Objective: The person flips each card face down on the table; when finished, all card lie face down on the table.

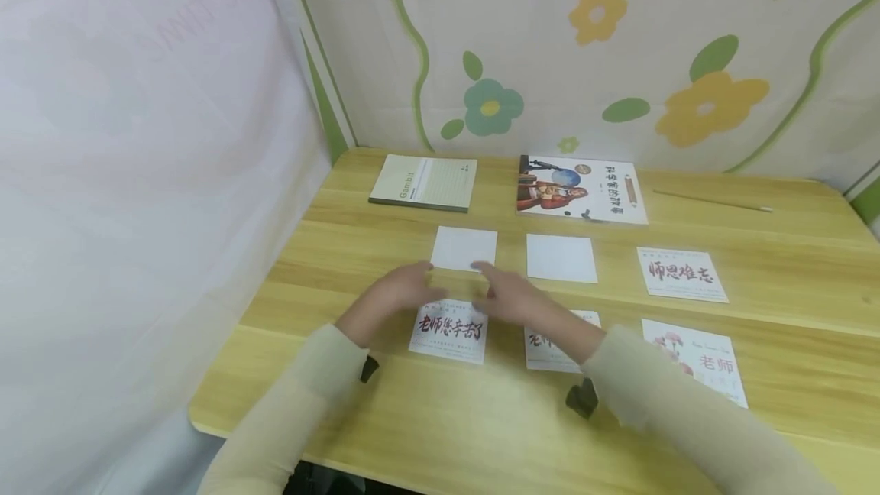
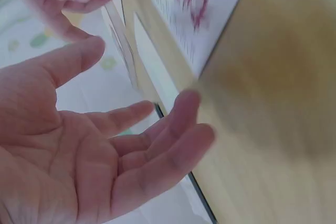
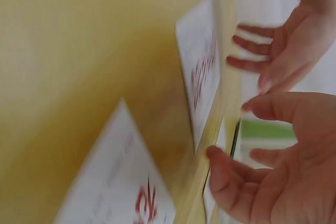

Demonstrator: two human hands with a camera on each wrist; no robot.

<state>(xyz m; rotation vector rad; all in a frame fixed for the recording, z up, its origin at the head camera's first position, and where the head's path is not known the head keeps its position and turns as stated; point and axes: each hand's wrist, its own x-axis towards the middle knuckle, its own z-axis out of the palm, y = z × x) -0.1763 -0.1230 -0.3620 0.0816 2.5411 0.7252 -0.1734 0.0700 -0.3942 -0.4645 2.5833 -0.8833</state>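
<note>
My left hand [image 1: 399,290] hangs over the table by the left front card [image 1: 450,333], its fingers loosely bent around nothing. Opposite it, my right hand [image 1: 512,296] is held between that card and the middle front card [image 1: 545,350], which my forearm partly covers. Both front cards carry dark red Chinese lettering. Just beyond the fingertips lies a blank white card [image 1: 464,246], with a second blank white card [image 1: 562,258] to its right. In the left wrist view the palm [image 2: 58,156] shows bare, and the right wrist view shows the right palm [image 3: 299,182] bare too.
At the right lie a lettered card [image 1: 682,273] and a card with pink flowers [image 1: 697,357]. Along the back are a pale green notebook [image 1: 426,182], an illustrated book [image 1: 580,189] and a thin stick [image 1: 711,200]. A flowered curtain [image 1: 550,44] hangs behind the wooden table [image 1: 440,418].
</note>
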